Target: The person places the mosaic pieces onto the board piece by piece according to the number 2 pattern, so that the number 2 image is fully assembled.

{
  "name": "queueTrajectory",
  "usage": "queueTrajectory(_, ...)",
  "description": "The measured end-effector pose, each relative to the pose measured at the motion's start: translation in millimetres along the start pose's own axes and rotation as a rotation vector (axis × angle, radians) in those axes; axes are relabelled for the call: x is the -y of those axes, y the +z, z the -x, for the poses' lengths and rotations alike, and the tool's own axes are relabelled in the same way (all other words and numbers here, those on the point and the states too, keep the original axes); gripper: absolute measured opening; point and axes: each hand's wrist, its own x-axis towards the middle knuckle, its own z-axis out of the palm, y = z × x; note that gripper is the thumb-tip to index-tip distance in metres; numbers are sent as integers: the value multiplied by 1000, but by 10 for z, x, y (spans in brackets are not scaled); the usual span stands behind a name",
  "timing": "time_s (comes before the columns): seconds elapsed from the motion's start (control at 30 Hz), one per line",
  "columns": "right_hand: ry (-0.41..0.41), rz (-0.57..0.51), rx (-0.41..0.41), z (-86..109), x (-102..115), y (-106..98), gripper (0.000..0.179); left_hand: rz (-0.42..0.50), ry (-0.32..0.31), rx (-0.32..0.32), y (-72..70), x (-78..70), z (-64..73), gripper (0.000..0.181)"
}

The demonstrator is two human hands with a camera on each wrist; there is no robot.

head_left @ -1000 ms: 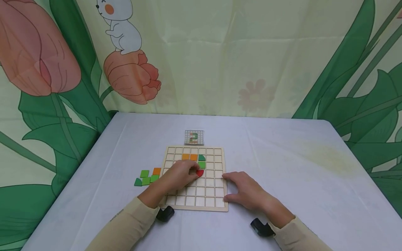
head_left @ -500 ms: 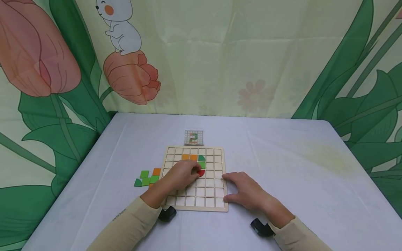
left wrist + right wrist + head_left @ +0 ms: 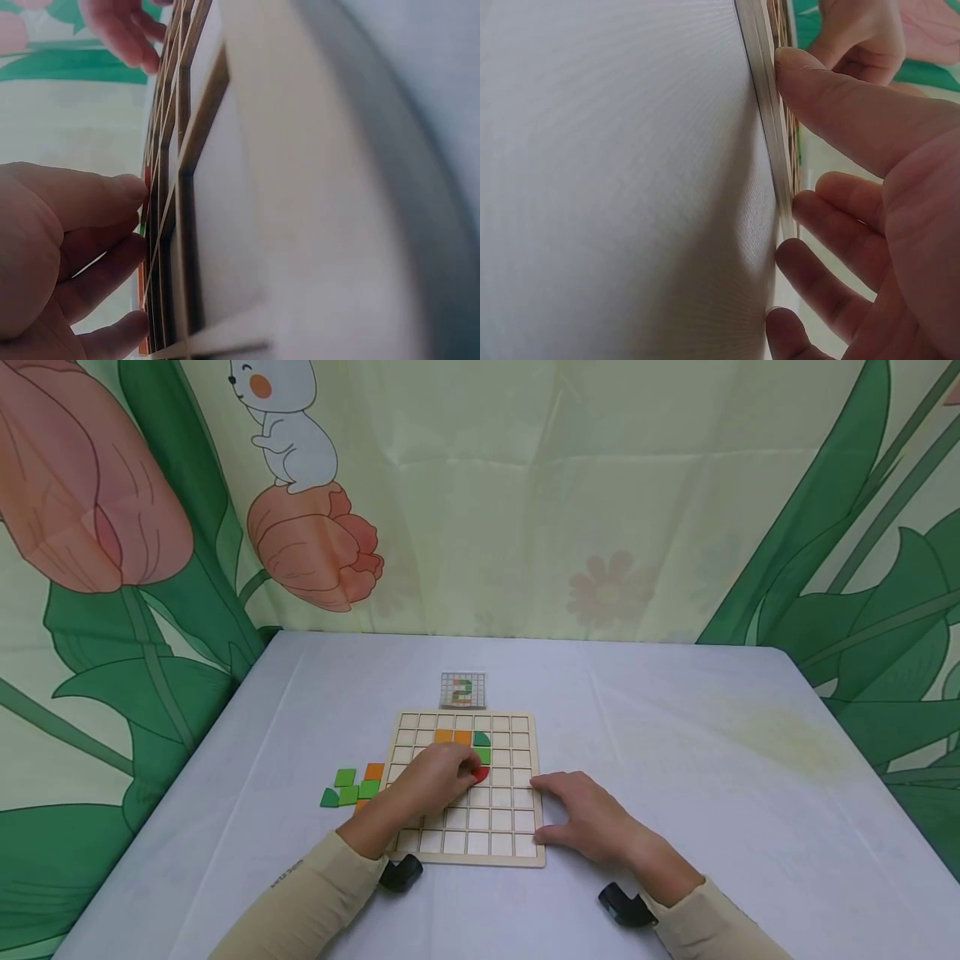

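My left hand (image 3: 441,774) reaches over a wooden grid board (image 3: 538,810) and pinches a red rounded tile (image 3: 481,772) with thumb and forefinger. The tile lies at a cell just below a light green square tile (image 3: 482,755). Above that are a dark green quarter-round tile (image 3: 482,739) and two orange square tiles (image 3: 453,737) in a row. In the left wrist view the thumb covers most of the red tile (image 3: 147,180). My right hand (image 3: 588,814) touches the board's right edge, thumb and fingers spread along its side (image 3: 772,112).
Left of the board lie several loose tiles, among them a green square (image 3: 345,777), an orange square (image 3: 374,771) and a dark green quarter-round (image 3: 329,797). My left forearm partly covers this group. Behind the board sits a small pattern card (image 3: 462,690) on the white-covered table (image 3: 675,735).
My left hand has shifted very slightly right with the red tile, which now sits closer under the green square. The right hand stays at the board's edge.
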Motion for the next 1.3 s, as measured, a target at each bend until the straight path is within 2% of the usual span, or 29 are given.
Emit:
queueTrajectory(0.17,7,-5,3,4,0,1,64,8,1,-2,6,12,-5,11)
queueTrajectory(0.33,27,-7,7,3,11,17,65,50,-30,-7,-12,48,9,16)
queueTrajectory(0.47,51,-10,11,6,27,26,65,75,-72,-21,-83,84,39,21)
queueTrajectory(0.63,77,-5,11,10,38,26,66,83,-95,-39,-207,152,98,25)
queueTrajectory(0.83,81,-7,15,7,44,24,66,94,-117,-55,-346,288,164,38)
queueTrajectory(0.97,73,-4,15,6,36,20,66,97,-118,-39,-425,379,208,46)
queueTrajectory(1.17,71,-4,19,-4,38,19,66,93,-92,-36,-591,551,314,49)
queueTrajectory(1.3,86,-10,17,-5,54,15,66,70,-93,-60,-726,705,401,49)
